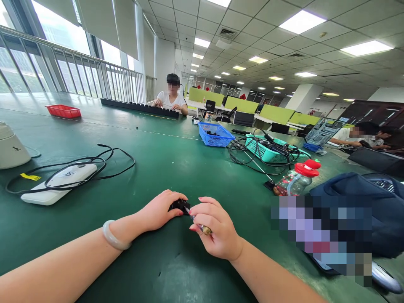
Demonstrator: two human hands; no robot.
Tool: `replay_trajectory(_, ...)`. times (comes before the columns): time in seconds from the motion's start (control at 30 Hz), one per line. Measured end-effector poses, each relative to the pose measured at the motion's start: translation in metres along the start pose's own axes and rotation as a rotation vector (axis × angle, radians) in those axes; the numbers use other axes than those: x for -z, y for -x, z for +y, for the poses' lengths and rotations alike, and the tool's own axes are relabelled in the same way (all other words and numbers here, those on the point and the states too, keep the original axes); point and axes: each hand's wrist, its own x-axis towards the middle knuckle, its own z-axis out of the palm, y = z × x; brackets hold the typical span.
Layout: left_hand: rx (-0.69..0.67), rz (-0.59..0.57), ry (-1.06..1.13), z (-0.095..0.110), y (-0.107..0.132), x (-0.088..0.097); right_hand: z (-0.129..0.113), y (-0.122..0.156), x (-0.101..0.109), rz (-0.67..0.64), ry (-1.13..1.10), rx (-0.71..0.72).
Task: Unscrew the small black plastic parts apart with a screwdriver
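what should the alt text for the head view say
A person's left hand pins a small black part on a green table while the right hand holds a slim tool to it. A white device looped with black cable lies left; a blue basket and a seated co-worker are farther off.

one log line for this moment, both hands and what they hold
left hand: grips small black part on green table | right hand: holds thin tool, tip at the part | nearby: white device
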Motion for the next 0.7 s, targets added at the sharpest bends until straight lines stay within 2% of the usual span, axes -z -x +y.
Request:
replay_trajectory(0.3, -0.026, 0.020, -0.013, -0.006, 0.000, -0.004, -0.006, 0.002, 0.000, -0.197, 0.127, 0.221)
replay_trajectory(0.53, -0.059, 0.001, -0.012, -0.005, 0.000, -0.003, 0.005, 0.000, 0.003, -0.194, 0.226, 0.234)
replay_trajectory(0.7, -0.044, -0.012, -0.009, -0.002, 0.001, -0.002, 0.004, 0.000, 0.006, -0.082, 0.118, 0.150)
